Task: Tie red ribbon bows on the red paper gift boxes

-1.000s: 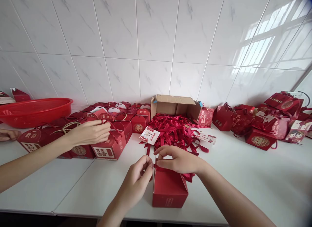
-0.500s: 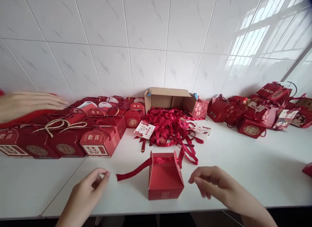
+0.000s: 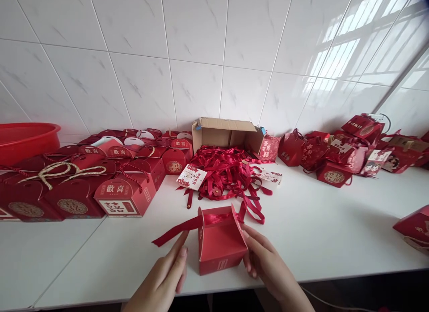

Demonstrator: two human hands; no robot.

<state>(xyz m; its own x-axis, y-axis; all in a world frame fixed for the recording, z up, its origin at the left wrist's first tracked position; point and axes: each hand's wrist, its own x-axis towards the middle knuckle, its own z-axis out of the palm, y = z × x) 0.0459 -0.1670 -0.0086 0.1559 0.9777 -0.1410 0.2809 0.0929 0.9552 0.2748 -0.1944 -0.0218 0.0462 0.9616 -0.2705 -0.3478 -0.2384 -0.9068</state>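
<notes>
A red paper gift box [image 3: 221, 247] stands upright at the table's front, its top unclosed and its side panels raised. A dark red ribbon [image 3: 177, 229] runs across between the panels, and its loose end sticks out to the left. My right hand [image 3: 264, 260] is at the box's right side, fingers against the panel, some fingertips hidden behind it. To the left, my left hand [image 3: 167, 271] has its fingers stretched out, with the index fingertip just under the ribbon. A small gap separates that hand from the box wall.
Behind the box lies a tangled heap of red ribbons [image 3: 224, 169], spilling from a cardboard box [image 3: 228, 125]. Finished-looking red boxes [image 3: 124, 191] stand in rows at left, beside a red basin [image 3: 30, 140]. More red boxes [image 3: 335, 175] pile up at right.
Both my hands have moved inward to the box; the right now touches its side. The box has turned slightly. Another person's hand at far left has gone from view.
</notes>
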